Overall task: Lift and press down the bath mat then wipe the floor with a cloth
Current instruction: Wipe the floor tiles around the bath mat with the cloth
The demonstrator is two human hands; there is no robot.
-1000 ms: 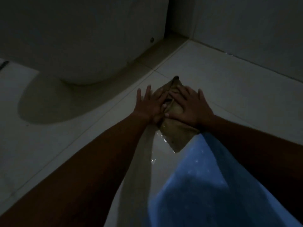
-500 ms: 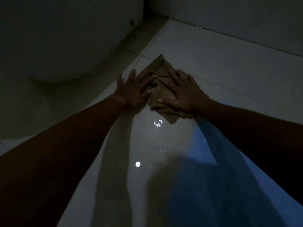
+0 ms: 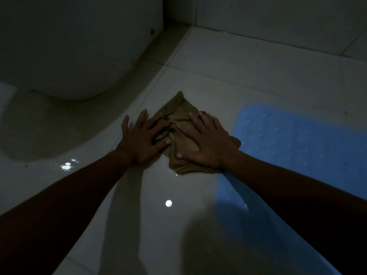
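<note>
A crumpled brown cloth point(image 3: 179, 118) lies on the wet white tiled floor point(image 3: 248, 76) in dim light. My left hand point(image 3: 142, 138) rests flat, fingers spread, with its fingertips on the cloth's left edge. Flat on the cloth's middle and right side lies my right hand point(image 3: 206, 144), pressing it down. A blue bath mat point(image 3: 294, 147) with small dots lies flat on the floor just right of the cloth, partly under my right forearm.
A white toilet base point(image 3: 75, 52) stands at the upper left, close to the cloth. Tiled walls point(image 3: 278, 18) meet the floor along the top. Wet spots point(image 3: 168, 203) glint on the floor near my arms.
Both hands have slid the cloth back toward me and a little right along the floor. The view has shifted, so more of the blue mat shows.
</note>
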